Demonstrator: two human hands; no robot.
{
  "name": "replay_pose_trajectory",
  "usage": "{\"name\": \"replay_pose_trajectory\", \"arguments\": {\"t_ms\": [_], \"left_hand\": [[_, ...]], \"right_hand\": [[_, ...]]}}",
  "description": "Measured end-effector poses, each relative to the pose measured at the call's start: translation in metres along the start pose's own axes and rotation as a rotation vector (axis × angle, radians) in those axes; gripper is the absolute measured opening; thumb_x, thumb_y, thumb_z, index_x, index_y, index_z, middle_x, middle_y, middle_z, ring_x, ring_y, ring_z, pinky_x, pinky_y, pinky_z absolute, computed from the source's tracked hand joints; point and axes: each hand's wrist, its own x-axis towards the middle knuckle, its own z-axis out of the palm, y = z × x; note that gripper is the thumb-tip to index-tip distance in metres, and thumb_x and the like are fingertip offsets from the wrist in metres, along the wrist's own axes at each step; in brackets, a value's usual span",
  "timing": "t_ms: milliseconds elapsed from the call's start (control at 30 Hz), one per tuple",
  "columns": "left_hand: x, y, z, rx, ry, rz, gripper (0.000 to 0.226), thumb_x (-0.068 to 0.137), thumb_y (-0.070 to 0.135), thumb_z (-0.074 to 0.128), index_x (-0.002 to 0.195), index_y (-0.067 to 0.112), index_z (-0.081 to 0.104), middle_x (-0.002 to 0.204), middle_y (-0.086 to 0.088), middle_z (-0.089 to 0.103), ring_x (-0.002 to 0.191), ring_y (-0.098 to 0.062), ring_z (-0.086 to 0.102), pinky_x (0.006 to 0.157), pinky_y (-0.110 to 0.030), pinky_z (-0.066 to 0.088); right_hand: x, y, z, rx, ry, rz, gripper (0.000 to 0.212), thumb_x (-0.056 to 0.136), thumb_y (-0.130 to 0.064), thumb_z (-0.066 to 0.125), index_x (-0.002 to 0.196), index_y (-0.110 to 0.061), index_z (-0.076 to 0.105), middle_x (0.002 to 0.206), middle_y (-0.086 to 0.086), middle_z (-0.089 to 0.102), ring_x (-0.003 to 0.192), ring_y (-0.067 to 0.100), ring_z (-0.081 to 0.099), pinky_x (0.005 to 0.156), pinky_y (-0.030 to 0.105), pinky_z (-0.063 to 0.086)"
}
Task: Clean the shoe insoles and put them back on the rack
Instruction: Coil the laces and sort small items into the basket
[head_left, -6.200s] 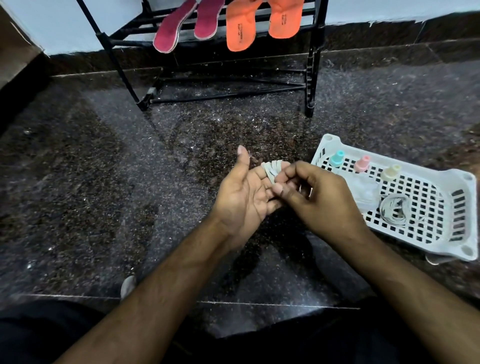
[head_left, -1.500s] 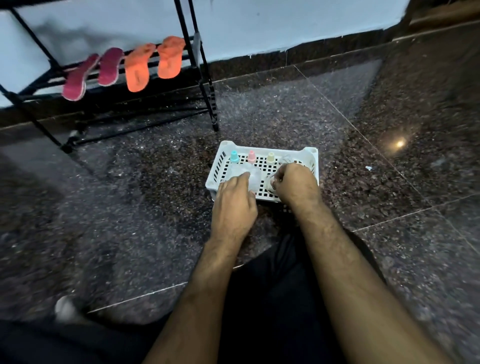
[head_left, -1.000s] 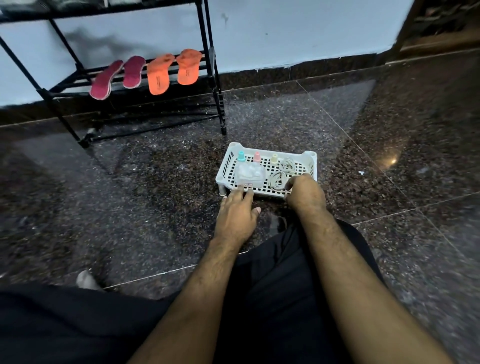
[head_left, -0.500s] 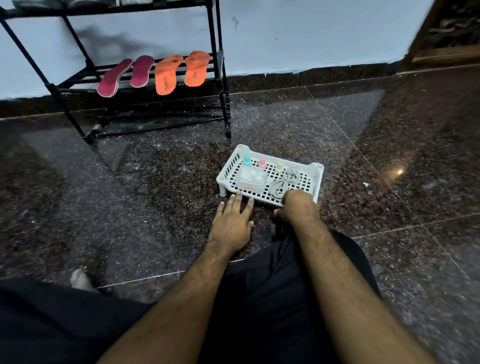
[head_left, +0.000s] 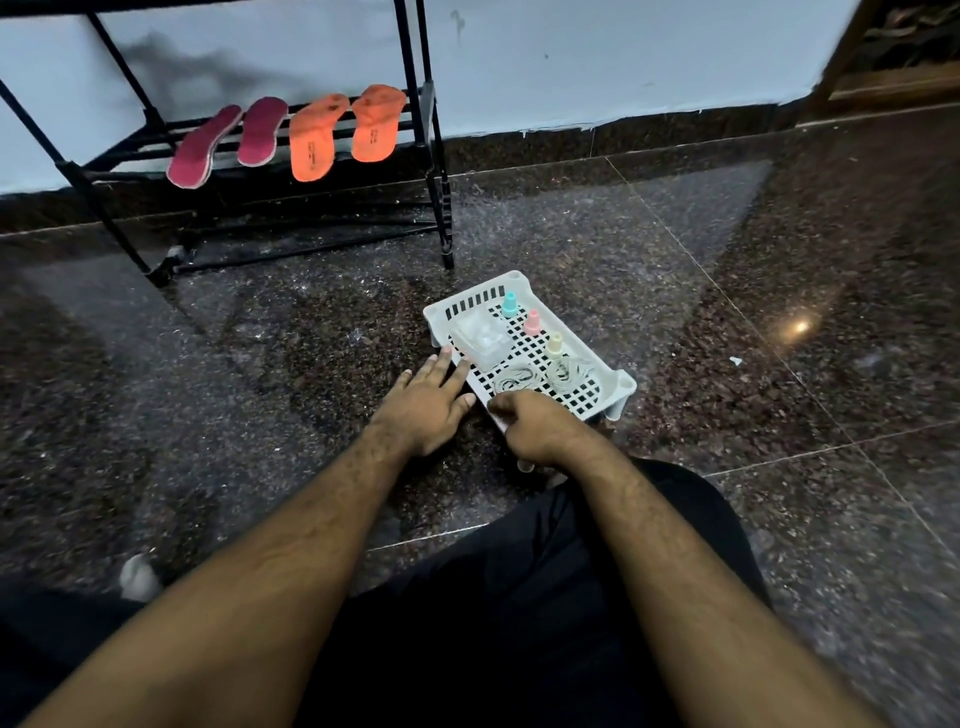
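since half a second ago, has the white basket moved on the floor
Yes. The white basket has turned clockwise: its long side, roughly parallel to the shoe rack before, now runs diagonally.

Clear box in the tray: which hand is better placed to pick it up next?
Probably the left hand: its straight fingers reach the tray edge right beside the clear box. The right hand is curled at the tray's near edge, farther from the box.
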Motion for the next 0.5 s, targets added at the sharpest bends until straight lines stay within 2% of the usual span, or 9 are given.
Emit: {"name": "replay_pose_trajectory", "arguments": {"t_ms": [67, 167, 267, 300, 367, 433, 500], "left_hand": [[0.005, -0.001, -0.001, -0.018, 0.004, -0.005, 0.063, 0.107, 0.051, 0.018, 0.161, 0.026, -0.004, 0.168, -0.005, -0.01, 0.156, -0.021, 0.0, 0.125, -0.046, 0.009], [0.013, -0.002, -0.001, -0.073, 0.013, -0.027, 0.066, 0.106, 0.052, 0.019, 0.162, 0.022, 0.0, 0.168, -0.005, -0.009, 0.156, -0.021, -0.001, 0.125, -0.048, 0.011], [0.017, 0.0, 0.002, -0.141, 0.018, -0.048, 0.066, 0.107, 0.05, 0.022, 0.161, 0.02, -0.001, 0.168, -0.004, -0.01, 0.156, -0.021, -0.002, 0.125, -0.049, 0.012], [0.018, 0.001, 0.002, -0.153, 0.023, -0.046, 0.066, 0.107, 0.049, 0.022, 0.161, 0.02, -0.002, 0.168, -0.003, -0.01, 0.156, -0.021, -0.002, 0.124, -0.049, 0.012], [0.02, 0.002, 0.001, -0.152, 0.028, -0.036, 0.066, 0.107, 0.048, 0.022, 0.161, 0.019, -0.001, 0.168, -0.003, -0.009, 0.156, -0.021, -0.001, 0.124, -0.05, 0.013], [0.021, 0.002, 0.0, -0.137, 0.027, -0.034, 0.066, 0.107, 0.049, 0.022, 0.161, 0.018, -0.001, 0.168, -0.003, -0.009, 0.156, -0.021, -0.001, 0.124, -0.05, 0.012], [0.02, 0.002, -0.002, -0.133, 0.017, -0.04, 0.067, 0.107, 0.049, 0.022, 0.161, 0.016, -0.002, 0.168, -0.004, -0.009, 0.156, -0.02, -0.002, 0.125, -0.049, 0.012]], "right_hand": [[0.002, -0.004, 0.0, 0.05, -0.025, 0.012, 0.045, 0.091, 0.001, 0.043, 0.131, -0.012, 0.058, 0.123, 0.014, 0.065, 0.087, 0.03, 0.072, 0.078, 0.041, 0.061], [0.007, -0.005, 0.006, 0.148, -0.031, 0.038, 0.043, 0.082, 0.008, 0.049, 0.119, -0.007, 0.065, 0.11, 0.016, 0.071, 0.086, 0.027, 0.072, 0.082, 0.042, 0.06], [0.01, -0.002, 0.011, 0.223, 0.013, 0.016, 0.027, 0.08, 0.006, 0.055, 0.102, 0.002, 0.069, 0.087, 0.017, 0.073, 0.072, 0.021, 0.065, 0.075, 0.037, 0.057], [0.011, -0.002, 0.012, 0.191, 0.037, -0.004, 0.021, 0.082, 0.003, 0.057, 0.098, 0.001, 0.07, 0.085, 0.016, 0.073, 0.072, 0.021, 0.065, 0.077, 0.036, 0.056], [0.009, 0.001, 0.011, 0.089, 0.068, -0.045, 0.016, 0.086, -0.008, 0.065, 0.1, -0.009, 0.073, 0.091, 0.008, 0.075, 0.085, 0.021, 0.069, 0.083, 0.03, 0.054], [0.004, 0.006, 0.008, 0.005, 0.049, -0.043, 0.026, 0.085, -0.017, 0.074, 0.111, -0.017, 0.072, 0.101, 0.0, 0.074, 0.095, 0.016, 0.067, 0.089, 0.025, 0.05], [0.002, 0.013, 0.006, -0.089, 0.041, 0.006, 0.031, 0.08, -0.02, 0.079, 0.11, -0.022, 0.071, 0.105, -0.002, 0.071, 0.1, 0.015, 0.065, 0.09, 0.025, 0.049]]}}
